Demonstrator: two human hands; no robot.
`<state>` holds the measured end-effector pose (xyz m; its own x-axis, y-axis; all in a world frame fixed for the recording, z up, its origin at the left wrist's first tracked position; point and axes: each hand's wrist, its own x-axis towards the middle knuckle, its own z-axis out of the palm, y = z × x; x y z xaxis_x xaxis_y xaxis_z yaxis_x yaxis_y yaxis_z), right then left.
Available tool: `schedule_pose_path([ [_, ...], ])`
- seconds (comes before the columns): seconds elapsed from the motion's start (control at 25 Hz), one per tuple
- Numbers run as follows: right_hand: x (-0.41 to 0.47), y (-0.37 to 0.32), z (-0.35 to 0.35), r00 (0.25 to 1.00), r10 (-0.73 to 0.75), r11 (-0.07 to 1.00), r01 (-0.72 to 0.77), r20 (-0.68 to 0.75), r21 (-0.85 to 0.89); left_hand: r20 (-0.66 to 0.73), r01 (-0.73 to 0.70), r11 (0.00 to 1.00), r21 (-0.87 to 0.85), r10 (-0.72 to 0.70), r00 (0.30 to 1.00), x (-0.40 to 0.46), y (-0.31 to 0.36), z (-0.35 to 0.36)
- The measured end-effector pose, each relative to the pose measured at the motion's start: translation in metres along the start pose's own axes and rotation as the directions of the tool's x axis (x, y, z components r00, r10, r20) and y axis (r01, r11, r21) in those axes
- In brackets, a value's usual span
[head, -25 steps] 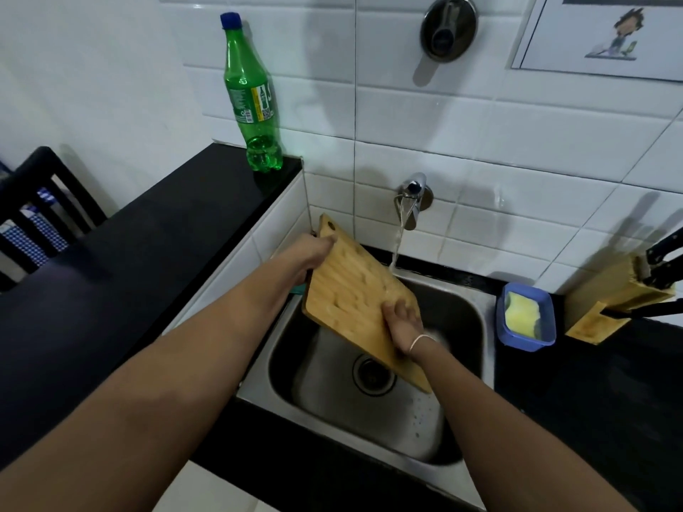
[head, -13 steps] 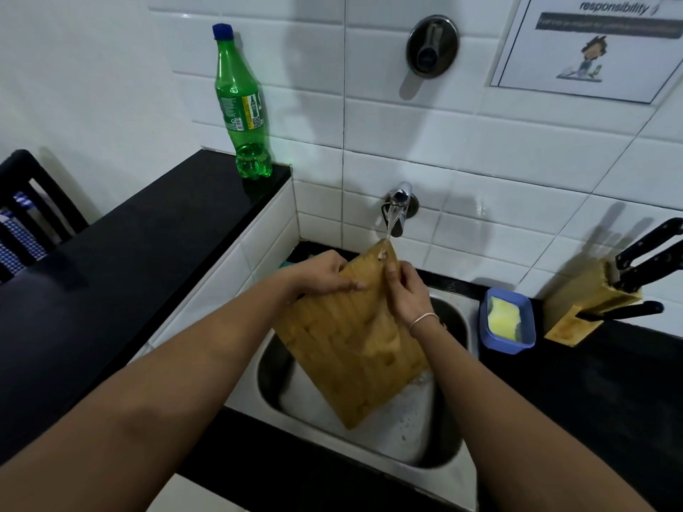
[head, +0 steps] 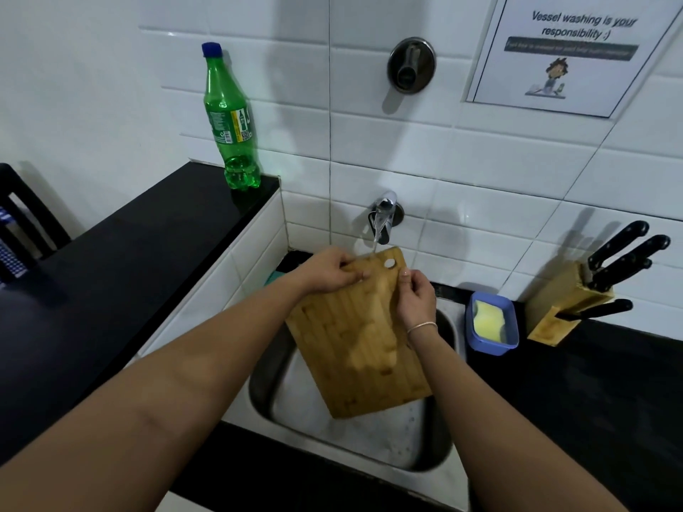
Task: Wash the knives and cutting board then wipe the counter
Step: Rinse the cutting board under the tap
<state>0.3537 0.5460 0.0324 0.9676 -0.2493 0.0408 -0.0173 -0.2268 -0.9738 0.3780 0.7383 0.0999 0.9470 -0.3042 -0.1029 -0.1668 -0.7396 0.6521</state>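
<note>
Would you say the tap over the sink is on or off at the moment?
On: a thin stream runs from the tap onto the cutting board.

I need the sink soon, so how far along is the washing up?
Done, by the look of it: the knives sit in the knife block. In hand: the left hand and right hand hold the cutting board tilted over the sink, its top edge under the running tap. Left: wiping the black counter.

Head view, steeply down, seemingly close
</note>
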Motion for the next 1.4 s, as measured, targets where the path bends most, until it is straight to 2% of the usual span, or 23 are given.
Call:
schedule_pose_path([
  [0.2, 0.0, 0.019, -0.017, 0.981, 0.156, 0.974, -0.133, -0.118, 0.183, 0.023, -0.09, 0.964, 0.25, 0.087, 0.996, 0.027, 0.039, 0.017],
  [0.4, 0.005, 0.012, -0.013, 0.978, 0.162, 0.97, -0.132, -0.135, 0.207, -0.194, 0.0, 0.966, 0.258, 0.051, 0.98, 0.036, 0.036, 0.019],
  [0.48, 0.007, 0.01, -0.007, 0.981, 0.141, 0.979, -0.119, -0.13, 0.166, -0.224, -0.053, 0.954, 0.296, 0.124, 0.967, 0.03, 0.025, 0.019],
  [0.56, 0.009, 0.009, -0.003, 0.987, 0.116, 0.985, -0.1, -0.114, 0.138, -0.164, -0.165, 0.923, 0.348, 0.233, 0.959, 0.02, 0.013, 0.018],
  [0.64, 0.013, 0.008, -0.001, 0.993, 0.08, 0.991, -0.07, -0.088, 0.115, -0.053, -0.205, 0.915, 0.348, 0.237, 0.97, 0.012, -0.005, 0.008],
  [0.76, 0.02, 0.008, -0.005, 0.99, 0.089, 0.99, -0.075, -0.113, 0.122, 0.044, -0.063, 0.973, 0.222, 0.055, 0.998, 0.0, -0.037, -0.014],
  [0.84, 0.024, 0.013, -0.012, 0.973, 0.16, 0.973, -0.127, -0.166, 0.194, -0.035, 0.038, 0.999, 0.019, -0.038, 0.999, -0.008, -0.052, -0.02],
  [0.88, 0.026, 0.016, -0.015, 0.959, 0.208, 0.956, -0.158, -0.191, 0.247, -0.096, 0.063, 0.986, -0.155, -0.079, 0.992, -0.012, -0.053, -0.019],
  [0.96, 0.027, 0.022, -0.018, 0.919, 0.323, 0.905, -0.229, -0.227, 0.359, -0.148, 0.059, 0.851, -0.521, -0.158, 0.976, -0.019, -0.045, -0.011],
  [1.04, 0.025, 0.028, -0.017, 0.857, 0.45, 0.822, -0.289, -0.249, 0.491, -0.143, 0.016, 0.708, -0.706, -0.165, 0.976, -0.018, -0.028, -0.001],
  [1.12, 0.019, 0.034, -0.015, 0.791, 0.568, 0.705, -0.325, -0.228, 0.63, -0.101, 0.005, 0.657, -0.754, -0.123, 0.987, -0.015, -0.007, 0.006],
  [1.24, 0.013, 0.045, -0.013, 0.742, 0.648, 0.59, -0.343, -0.175, 0.73, -0.017, -0.006, 0.712, -0.702, -0.008, 1.0, -0.012, 0.009, 0.01],
  [1.32, 0.011, 0.045, -0.011, 0.759, 0.635, 0.584, -0.349, -0.144, 0.733, -0.02, -0.009, 0.733, -0.68, -0.007, 1.0, -0.015, 0.003, 0.009],
  [1.4, 0.012, 0.035, -0.006, 0.804, 0.577, 0.636, -0.333, -0.143, 0.696, -0.122, 0.015, 0.727, -0.686, -0.135, 0.983, -0.02, -0.016, 0.007],
])
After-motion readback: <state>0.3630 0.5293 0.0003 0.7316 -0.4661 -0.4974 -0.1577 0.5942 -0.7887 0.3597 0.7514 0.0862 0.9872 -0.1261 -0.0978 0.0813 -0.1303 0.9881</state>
